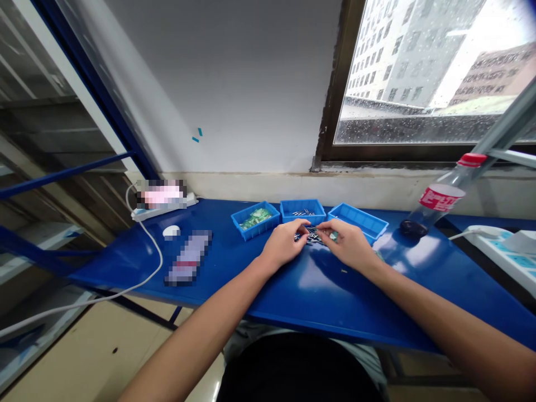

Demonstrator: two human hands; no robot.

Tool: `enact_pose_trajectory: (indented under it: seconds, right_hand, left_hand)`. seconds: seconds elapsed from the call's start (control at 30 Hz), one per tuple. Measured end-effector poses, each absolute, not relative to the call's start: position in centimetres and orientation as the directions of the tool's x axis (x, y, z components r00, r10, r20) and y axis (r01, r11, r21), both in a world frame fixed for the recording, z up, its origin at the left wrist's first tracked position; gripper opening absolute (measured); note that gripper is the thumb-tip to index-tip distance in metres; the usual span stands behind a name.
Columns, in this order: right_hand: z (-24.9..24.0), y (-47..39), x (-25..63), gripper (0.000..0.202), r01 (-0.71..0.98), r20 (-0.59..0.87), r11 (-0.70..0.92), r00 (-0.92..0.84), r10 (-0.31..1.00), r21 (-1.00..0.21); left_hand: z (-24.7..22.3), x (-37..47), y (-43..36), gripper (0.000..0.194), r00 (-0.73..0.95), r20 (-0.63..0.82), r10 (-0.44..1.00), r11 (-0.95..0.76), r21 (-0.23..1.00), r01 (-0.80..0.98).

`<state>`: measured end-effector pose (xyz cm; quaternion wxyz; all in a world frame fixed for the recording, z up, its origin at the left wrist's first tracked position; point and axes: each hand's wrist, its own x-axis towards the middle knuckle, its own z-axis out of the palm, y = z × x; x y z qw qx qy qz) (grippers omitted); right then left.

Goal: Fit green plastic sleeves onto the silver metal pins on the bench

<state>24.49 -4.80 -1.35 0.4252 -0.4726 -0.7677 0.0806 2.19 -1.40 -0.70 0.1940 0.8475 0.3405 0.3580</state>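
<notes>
A loose pile of thin, shiny metal pieces, like pins or screws (313, 237), lies on the blue table between my hands. From the left, my left hand (285, 240) curves around the pile, its thumb and forefinger apart at the metal pieces. Across from it, my right hand (344, 241) has its fingers bent together over the pile's right side; what its fingertips hold is too small to make out. A small pale green piece (334, 236) shows by the right fingers. Just behind the hands stands a blue tray (302, 209) with more thin metal pieces.
A left tray (238, 222) holds green packets; another blue tray (358, 219) stands right. A red-capped bottle (439, 195) stands farther right. On the left are a blurred phone-like object (189, 258), a white cable (157, 245) and a power strip (192, 200). A tiny piece (344, 271) lies near the right wrist.
</notes>
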Motion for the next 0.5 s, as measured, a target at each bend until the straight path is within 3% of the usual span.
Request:
enact_pose_trajectory:
  seconds: [0.17,0.5]
  right_hand:
    - [-1.34,-4.8,24.58,0.012,0.634,0.611,0.596,-0.236,0.756,-0.493]
    - [-1.28,-4.83,24.77,0.01,0.639,0.637,0.62,-0.252,0.728,-0.455]
  left_hand:
    - [-0.33,2.55,-1.84,0.03,0.451,0.517,0.727,-0.676,0.654,0.339]
    - [-0.32,2.53,-1.65,0.03,0.46,0.509,0.727,-0.672,0.664,0.328]
